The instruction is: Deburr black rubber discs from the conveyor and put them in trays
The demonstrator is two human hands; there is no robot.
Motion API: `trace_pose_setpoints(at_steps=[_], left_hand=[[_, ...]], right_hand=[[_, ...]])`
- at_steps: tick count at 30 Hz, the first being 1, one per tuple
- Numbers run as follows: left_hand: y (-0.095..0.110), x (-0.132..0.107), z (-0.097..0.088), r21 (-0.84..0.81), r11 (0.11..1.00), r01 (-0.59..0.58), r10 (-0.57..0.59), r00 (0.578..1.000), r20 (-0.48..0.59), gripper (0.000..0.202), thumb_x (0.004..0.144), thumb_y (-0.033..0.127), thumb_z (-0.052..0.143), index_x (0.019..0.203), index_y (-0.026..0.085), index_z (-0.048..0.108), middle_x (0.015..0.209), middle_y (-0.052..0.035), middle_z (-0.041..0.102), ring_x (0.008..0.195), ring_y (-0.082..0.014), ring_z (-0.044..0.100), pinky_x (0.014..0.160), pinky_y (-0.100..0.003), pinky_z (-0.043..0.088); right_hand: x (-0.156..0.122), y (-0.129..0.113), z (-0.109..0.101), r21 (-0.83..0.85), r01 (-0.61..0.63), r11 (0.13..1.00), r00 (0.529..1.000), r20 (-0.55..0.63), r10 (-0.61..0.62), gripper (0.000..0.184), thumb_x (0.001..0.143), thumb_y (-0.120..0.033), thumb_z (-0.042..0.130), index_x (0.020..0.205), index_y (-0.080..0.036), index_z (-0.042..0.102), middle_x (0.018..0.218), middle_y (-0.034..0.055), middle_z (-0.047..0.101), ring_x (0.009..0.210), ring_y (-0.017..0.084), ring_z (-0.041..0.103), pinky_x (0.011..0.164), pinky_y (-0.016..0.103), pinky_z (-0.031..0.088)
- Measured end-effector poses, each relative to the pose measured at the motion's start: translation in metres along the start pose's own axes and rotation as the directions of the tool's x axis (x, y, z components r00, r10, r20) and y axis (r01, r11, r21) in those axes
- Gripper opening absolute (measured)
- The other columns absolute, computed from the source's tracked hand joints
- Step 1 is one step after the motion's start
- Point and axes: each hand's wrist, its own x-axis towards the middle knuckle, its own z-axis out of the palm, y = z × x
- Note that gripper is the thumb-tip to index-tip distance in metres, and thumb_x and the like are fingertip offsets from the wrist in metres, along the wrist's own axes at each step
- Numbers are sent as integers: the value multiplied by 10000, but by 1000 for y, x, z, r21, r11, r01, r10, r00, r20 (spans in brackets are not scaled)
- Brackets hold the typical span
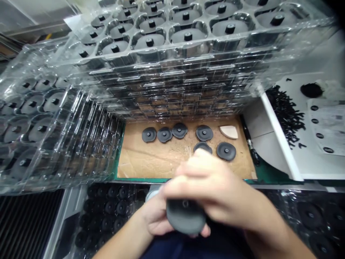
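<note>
My left hand [155, 219] is wrapped from below around a dark grey rounded disc [185, 220] with a small round hub, held close to my body. Over the disc's upper edge, my right hand [210, 181] is closed and slightly blurred; what its fingers grip is hidden. Just beyond the hands, similar dark discs lie on a cardboard sheet [159, 162]: a group of three at the left, with one disc [148, 134] at its end, and three more at the right, including this disc [225, 151]. One of them is partly covered by my right hand.
Tall stacks of clear plastic trays [161, 61] filled with discs stand behind and at left [54, 111]. A pale curved piece [229, 132] and a black-handled tool [253, 151] lie at right. Beyond a white divider [281, 133] sit small black parts [287, 115] and a printed sheet [330, 122].
</note>
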Motion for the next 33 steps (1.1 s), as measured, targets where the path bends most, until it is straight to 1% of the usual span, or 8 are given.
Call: trace_pose_setpoints(at_steps=[5, 12, 17, 20, 23, 25, 29, 33], left_hand=[[18, 6, -6, -190, 969, 160, -77, 921, 381, 545, 576, 447, 814, 1039, 183, 699, 941, -76, 734, 780, -234, 722, 592, -231, 581], [21, 5, -11, -181, 978, 102, -38, 944, 328, 514, 616, 341, 818, 1067, 141, 673, 997, -94, 730, 872, -250, 712, 703, -255, 581], [19, 7, 3, -82, 997, -13, 31, 973, 227, 472, 590, 320, 831, 1026, 195, 700, 1015, -47, 729, 896, -203, 697, 781, -246, 550], [21, 7, 7, -32, 989, -144, 147, 975, 165, 379, 624, 266, 817, 984, 217, 712, 1019, -21, 730, 944, -173, 669, 839, -227, 507], [26, 7, 7, 16, 962, -272, 270, 960, 75, 382, 659, 185, 784, 1022, 257, 691, 1032, 5, 721, 941, -190, 670, 834, -256, 510], [27, 7, 9, 36, 945, -324, 325, 946, 1, 477, 620, 181, 807, 1068, 267, 667, 1072, -5, 710, 951, -199, 668, 838, -258, 513], [26, 5, 15, 46, 959, -279, 275, 958, 79, 506, 612, 260, 823, 1093, 219, 668, 1095, -60, 702, 1037, -228, 635, 924, -276, 477], [29, 6, 8, 17, 962, -271, 266, 954, 138, 555, 539, 287, 862, 1066, 263, 688, 1067, -25, 712, 967, -202, 657, 849, -251, 507]], right_hand=[[-33, 27, 21, -83, -463, 882, 873, -212, 439, 236, 942, -225, 464, 1059, -206, 669, 888, 44, 690, 765, 167, 593, 692, 300, 422], [-76, 34, 74, 180, -674, 717, 709, -114, 696, 248, 903, -300, 514, 1009, -214, 721, 830, 55, 719, 708, 195, 659, 617, 311, 528], [-43, -2, 42, 244, -571, 784, 588, -544, 598, 219, 899, -282, 549, 1088, -262, 657, 1101, 33, 692, 971, 199, 654, 756, 292, 535], [-15, -26, 34, 34, -348, 937, 729, -618, 293, 256, 903, -158, 502, 1129, -189, 616, 1003, 60, 710, 888, 187, 652, 802, 324, 504], [1, -33, 34, -5, -215, 977, 908, -370, 197, 239, 892, -97, 476, 1067, -129, 636, 840, 49, 705, 738, 160, 631, 719, 309, 485], [8, -30, 34, 8, -227, 974, 930, -296, 220, 215, 893, -104, 479, 1018, -141, 649, 827, 36, 699, 706, 151, 613, 660, 294, 460], [10, -25, 33, -65, -216, 974, 849, -505, 155, 242, 909, -120, 446, 1075, -85, 619, 896, 98, 698, 766, 187, 602, 707, 334, 439], [-10, -28, 29, 18, -188, 982, 924, -334, 184, 219, 881, -89, 480, 1035, -136, 628, 807, 31, 680, 686, 140, 585, 664, 278, 444]])
